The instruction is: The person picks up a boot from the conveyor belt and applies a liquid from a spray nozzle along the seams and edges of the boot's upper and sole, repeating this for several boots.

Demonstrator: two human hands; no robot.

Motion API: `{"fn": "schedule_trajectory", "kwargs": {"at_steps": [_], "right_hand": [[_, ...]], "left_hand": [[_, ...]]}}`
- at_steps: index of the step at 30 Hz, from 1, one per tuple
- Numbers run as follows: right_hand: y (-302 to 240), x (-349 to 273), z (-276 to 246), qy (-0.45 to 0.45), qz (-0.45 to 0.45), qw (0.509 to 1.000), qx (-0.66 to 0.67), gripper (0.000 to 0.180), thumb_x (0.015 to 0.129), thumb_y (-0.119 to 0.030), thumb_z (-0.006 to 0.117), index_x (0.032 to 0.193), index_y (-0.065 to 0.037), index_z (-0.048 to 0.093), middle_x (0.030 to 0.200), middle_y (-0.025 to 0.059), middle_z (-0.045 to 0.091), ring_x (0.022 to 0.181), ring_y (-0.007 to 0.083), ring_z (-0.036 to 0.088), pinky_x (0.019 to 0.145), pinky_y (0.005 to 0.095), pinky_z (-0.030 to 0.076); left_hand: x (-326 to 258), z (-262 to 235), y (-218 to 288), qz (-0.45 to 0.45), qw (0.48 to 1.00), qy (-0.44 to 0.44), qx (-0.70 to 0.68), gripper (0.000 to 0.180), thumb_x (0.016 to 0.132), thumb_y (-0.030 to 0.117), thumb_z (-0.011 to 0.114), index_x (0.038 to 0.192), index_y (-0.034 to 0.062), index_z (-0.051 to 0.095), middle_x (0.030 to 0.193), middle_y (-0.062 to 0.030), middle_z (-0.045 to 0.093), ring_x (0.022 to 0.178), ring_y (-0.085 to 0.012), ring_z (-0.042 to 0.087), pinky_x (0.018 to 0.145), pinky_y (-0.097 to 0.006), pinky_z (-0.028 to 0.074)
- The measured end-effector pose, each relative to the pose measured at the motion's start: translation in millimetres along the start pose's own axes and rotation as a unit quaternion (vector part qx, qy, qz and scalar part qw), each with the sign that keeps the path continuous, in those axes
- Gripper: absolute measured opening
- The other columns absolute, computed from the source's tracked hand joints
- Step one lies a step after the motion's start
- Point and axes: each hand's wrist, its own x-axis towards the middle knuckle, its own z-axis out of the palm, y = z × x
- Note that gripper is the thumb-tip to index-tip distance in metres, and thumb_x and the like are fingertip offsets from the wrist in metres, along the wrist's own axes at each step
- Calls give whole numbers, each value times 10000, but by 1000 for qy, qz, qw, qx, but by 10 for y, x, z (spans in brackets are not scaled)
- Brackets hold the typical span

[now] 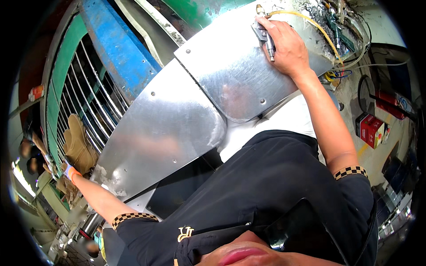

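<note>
My right hand (289, 51) rests at the far right of a shiny metal tabletop (235, 57). Its fingers are closed around a small silver air tool (266, 37) with a brass-coloured end. A thin yellow hose (306, 17) runs from beside that tool to the right. Far to the left, my left arm stretches past a second metal panel (164, 128). My left hand (69, 170), with orange and pale purple at the wrist, is beside a green-edged frame with metal bars (88, 102). Its fingers are too small and partly hidden to read.
Tan folded pieces (77, 142) lean against the bars. A blue metal beam (117, 42) crosses behind the panels. Tools and dark debris (335, 31) sit at the right end, near trailing hoses. A red box (370, 130) stands on the floor. People are at the far left.
</note>
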Motion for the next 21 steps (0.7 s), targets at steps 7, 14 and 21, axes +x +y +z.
{"fn": "schedule_trajectory", "kwargs": {"at_steps": [7,14,21], "right_hand": [[-55,-17,-58,-23,28,999,-31,686,707,-40,694,1349,-185,501,1078,83,617,999,291,594,860,392,503],[-67,81,-31,-16,-5,1000,-15,660,718,-103,713,1337,-165,495,1065,82,599,1005,280,587,862,383,498],[-14,4,-60,-15,31,999,-19,575,753,-106,654,1308,-138,509,1057,75,594,1002,261,582,872,378,488]], "left_hand": [[-206,-122,637,188,920,-321,125,1085,714,855,486,1296,-58,543,1318,-263,547,1258,-401,495,1066,-442,385],[-1863,-830,847,81,961,-116,-238,644,726,609,748,872,-14,674,762,-112,672,701,-258,598,703,-386,474],[-3357,-2333,846,271,770,-151,-557,168,712,-21,716,855,46,656,798,-31,614,758,-156,562,746,-321,488]]}}
